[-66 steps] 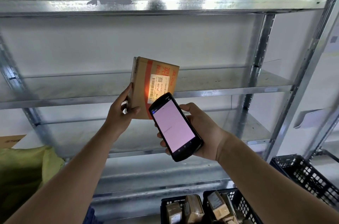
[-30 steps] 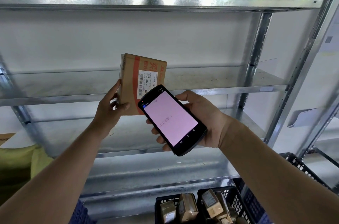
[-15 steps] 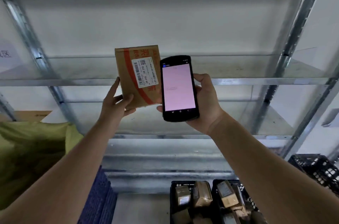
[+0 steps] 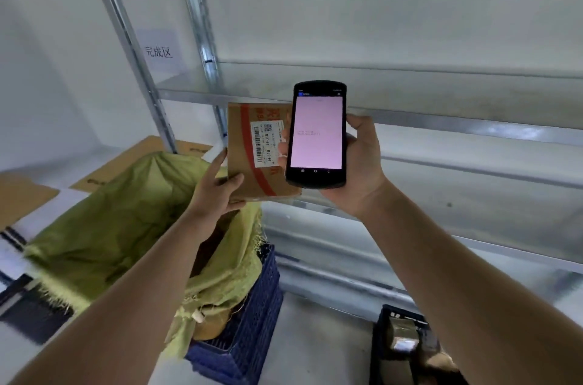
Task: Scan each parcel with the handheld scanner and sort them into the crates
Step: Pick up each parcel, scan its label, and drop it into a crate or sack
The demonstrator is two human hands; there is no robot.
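My left hand (image 4: 217, 187) grips the lower left corner of a brown cardboard parcel (image 4: 244, 163) with a red stripe and a white barcode label facing me. My right hand (image 4: 362, 163) holds a black handheld scanner (image 4: 317, 133) upright, its pink screen towards me, overlapping the parcel's right edge. Below the parcel, a blue crate (image 4: 249, 327) lined with a green woven sack (image 4: 126, 226) sits at lower left. A black crate (image 4: 400, 343) with wrapped parcels is at the bottom right, partly hidden by my right forearm.
Bare metal shelves (image 4: 441, 119) run behind my hands. A paper sign (image 4: 159, 51) hangs on the left upright. Flat cardboard (image 4: 28, 195) lies on the floor at far left. Another dark crate (image 4: 25, 312) shows at the left edge.
The view has swung left and down. The parcel and scanner now hang over the green sack in the blue crate. The black crate has slid to the bottom right corner.
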